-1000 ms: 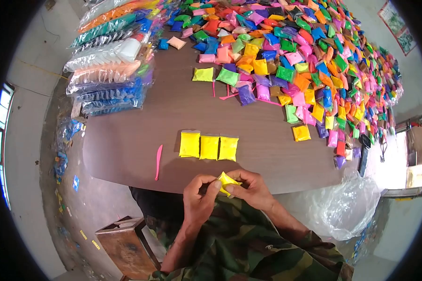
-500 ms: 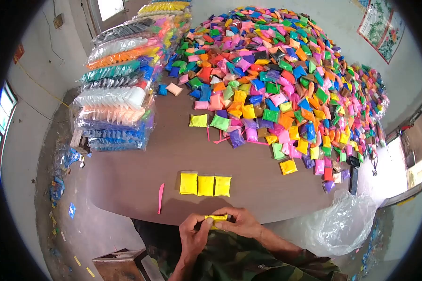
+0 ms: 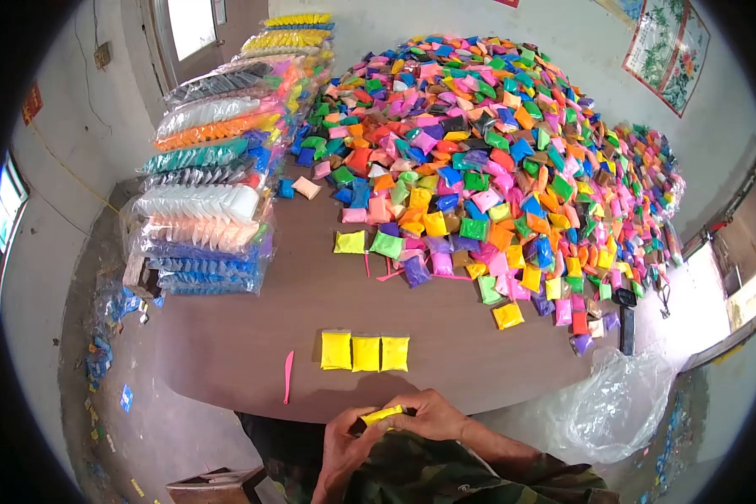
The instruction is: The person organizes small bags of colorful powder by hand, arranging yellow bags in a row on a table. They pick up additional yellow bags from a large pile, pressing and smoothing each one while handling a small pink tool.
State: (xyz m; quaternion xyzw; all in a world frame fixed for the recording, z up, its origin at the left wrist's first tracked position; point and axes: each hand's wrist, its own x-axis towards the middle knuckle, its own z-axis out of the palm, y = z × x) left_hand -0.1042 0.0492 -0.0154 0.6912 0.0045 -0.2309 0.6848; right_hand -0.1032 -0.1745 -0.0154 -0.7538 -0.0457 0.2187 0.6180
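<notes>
A small yellow packet is held between both hands at the table's front edge. My left hand pinches its left side, and my right hand grips its right side. Just beyond the hands, three flat yellow packets lie side by side: a left one, a middle one and a right one. To their left a pink plastic knife lies on the brown table.
A large heap of coloured packets covers the table's back and right. Clear bags of sorted packets are stacked at the left. A crumpled clear plastic bag hangs near the right edge. A wooden box stands below.
The view has tilted up a little, so the table and its contents appear lower. Both hands still hold the yellow packet, which now looks slightly more tilted.
</notes>
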